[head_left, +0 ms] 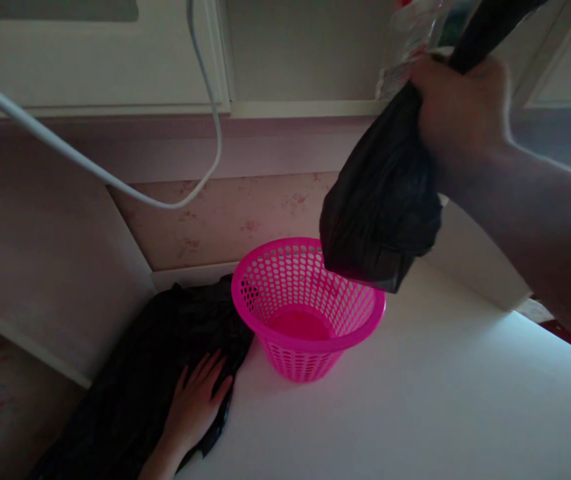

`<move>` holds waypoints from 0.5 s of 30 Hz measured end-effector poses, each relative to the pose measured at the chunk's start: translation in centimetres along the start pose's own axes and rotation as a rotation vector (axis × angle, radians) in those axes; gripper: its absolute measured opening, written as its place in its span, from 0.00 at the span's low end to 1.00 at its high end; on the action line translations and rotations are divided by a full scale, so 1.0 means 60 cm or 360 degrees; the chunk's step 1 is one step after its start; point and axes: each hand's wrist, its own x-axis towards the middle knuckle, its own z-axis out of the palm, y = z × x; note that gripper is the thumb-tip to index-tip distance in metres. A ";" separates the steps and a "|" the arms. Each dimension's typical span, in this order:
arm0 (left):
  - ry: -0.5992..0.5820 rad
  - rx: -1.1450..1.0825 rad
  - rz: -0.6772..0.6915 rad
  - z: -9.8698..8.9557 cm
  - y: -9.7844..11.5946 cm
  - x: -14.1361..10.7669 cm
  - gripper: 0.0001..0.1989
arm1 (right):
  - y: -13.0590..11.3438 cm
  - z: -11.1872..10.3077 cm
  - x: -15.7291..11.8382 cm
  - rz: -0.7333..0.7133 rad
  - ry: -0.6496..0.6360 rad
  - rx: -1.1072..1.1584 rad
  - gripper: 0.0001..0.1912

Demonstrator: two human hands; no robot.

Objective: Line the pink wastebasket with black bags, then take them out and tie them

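My right hand (pixel 460 107) is closed around the neck of a filled black plastic bag (pixel 385 200), held up at the upper right. The bag's bottom hangs over the right rear rim of a pink perforated basket (pixel 302 363). Nothing shows inside the basket, which stands upright on the white surface. At the lower left, my left hand (pixel 198 400) lies with fingers spread on a spread-out black plastic sheet or bag (pixel 150 353), left of the basket.
A white cable (pixel 135 193) hangs in a loop at the upper left. White cabinets (pixel 95 67) run above a floral-patterned wall (pixel 245 213). A clear plastic package (pixel 408 47) sits in the open shelf. The white surface (pixel 415 400) extends to the right.
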 end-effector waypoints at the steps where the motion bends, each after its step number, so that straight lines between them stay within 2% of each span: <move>1: 0.0002 -0.0011 0.0006 0.000 -0.002 0.000 0.27 | -0.003 0.018 -0.005 0.0050 0.0088 0.0029 0.04; 3: 0.0000 -0.0032 0.0016 0.000 -0.004 0.000 0.28 | -0.003 0.045 -0.018 0.0121 0.0179 0.0123 0.10; 8: -0.0019 -0.0080 0.0022 -0.003 -0.006 0.000 0.27 | 0.007 0.073 -0.076 0.0010 0.0061 -0.0022 0.15; 11: -0.0032 -0.0097 0.0012 -0.006 -0.006 -0.001 0.27 | 0.012 0.083 -0.127 0.0074 -0.0133 -0.0264 0.18; 15: -0.0042 -0.0080 0.0018 -0.006 -0.005 -0.001 0.27 | 0.027 0.097 -0.185 0.0268 -0.0523 -0.0499 0.19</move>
